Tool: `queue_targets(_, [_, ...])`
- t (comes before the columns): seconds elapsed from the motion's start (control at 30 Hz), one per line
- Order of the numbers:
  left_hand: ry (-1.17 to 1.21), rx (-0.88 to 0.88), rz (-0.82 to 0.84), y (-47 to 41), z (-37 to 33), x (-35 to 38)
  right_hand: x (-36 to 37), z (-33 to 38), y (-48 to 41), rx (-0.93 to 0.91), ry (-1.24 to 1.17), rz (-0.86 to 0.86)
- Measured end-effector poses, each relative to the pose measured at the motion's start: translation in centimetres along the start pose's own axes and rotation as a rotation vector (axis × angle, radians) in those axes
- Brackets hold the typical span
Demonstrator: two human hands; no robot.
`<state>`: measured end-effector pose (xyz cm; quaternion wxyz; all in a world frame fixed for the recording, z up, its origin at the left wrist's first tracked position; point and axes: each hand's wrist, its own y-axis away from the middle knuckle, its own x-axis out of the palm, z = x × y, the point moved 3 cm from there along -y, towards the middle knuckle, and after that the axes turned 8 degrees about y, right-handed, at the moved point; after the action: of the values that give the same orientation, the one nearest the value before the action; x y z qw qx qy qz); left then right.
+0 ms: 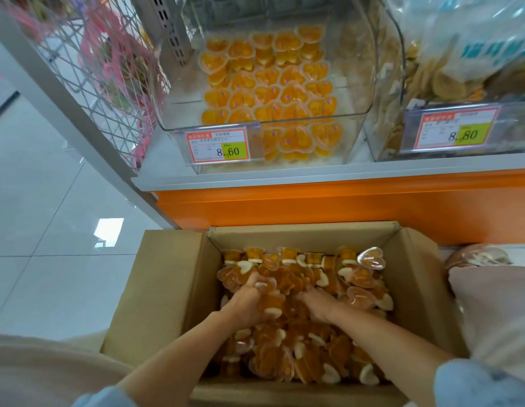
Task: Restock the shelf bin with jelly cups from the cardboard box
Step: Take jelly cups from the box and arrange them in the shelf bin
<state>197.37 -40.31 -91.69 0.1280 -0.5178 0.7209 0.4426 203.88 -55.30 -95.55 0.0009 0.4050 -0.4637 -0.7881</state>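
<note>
The cardboard box (173,289) stands open on the floor, pushed up against the orange shelf front (314,207). That puts the supply directly below the target, so each handful needs only a short lift. Inside the box lies a loose heap of heart-shaped jelly cups (308,356), tipped every way, some showing white bases.

Above and beyond the box's far wall sits the clear shelf bin (355,113). It has a price label (217,146) reading 8.60 clipped to its front lip. The bin's floor is covered by a neat layer of orange cups (267,92), but its upper part looks unfilled, so by my judgement much of the restocking remains. A neighbouring bin (449,133), up and to the right of the box, holds a different snack, and a wire rack (94,69) stands up and to its left.

Both hands reach into the far half of the box, close together, probably to gather one large double scoop. The left hand (249,301) is clenched around several jelly cups, its fingers curled over them. The right hand (317,304) lies palm down on the heap with its fingers buried among the cups. Whether it has closed on any I cannot tell.
</note>
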Motion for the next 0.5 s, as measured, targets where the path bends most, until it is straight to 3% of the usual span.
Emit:
queue_targets(0.1, [-0.042,-0.018,0.016,0.4,-0.3,-0.3,-0.4,-0.4,0.4,0.025,-0.066,-0.029])
queue_targets(0.23, [-0.042,0.016,0.029,0.6,-1.9,-1.2,-0.9,-1.9,0.2,-0.012,-0.144,-0.261])
queue_targets(0.37, [-0.089,0.091,0.04,0.8,-3.7,-2.6,-3.5,-2.3,2.1,0.066,-0.461,-0.111])
queue_targets(0.5, [-0.17,0.168,0.028,1.6,-6.5,-5.1,-9.0,-2.0,4.5,0.012,-0.496,-0.098])
